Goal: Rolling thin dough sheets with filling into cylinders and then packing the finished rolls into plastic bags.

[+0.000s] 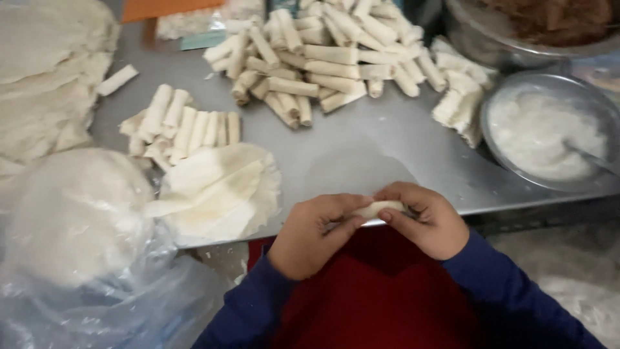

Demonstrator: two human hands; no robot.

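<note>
Both hands are at the near edge of the grey metal surface point(361, 139), working one small pale roll point(380, 208) between them. The left hand point(316, 234) pinches its left end with thumb and fingers; the right hand point(426, 220) curls over the other end, fingers closed on it. A thin round wrapper sheet point(358, 169) lies flat just beyond the hands, and the roll seems to be formed from its near edge, though the join is hidden by the fingers.

Beyond and left of the left hand sits a stack of folded wrappers point(216, 194), then a short row of finished rolls point(187, 126). Straight ahead, farther off, is a large heap of rolls point(323, 55). Beyond the right hand stands a metal bowl of white paste point(546, 132) with a spoon in it.

The risk here, as I judge it: the sheet is thin, so uneven pressure could tear it or squeeze filling out of an end. The roll also sits at the surface's very edge and could slip off toward the lap.
</note>
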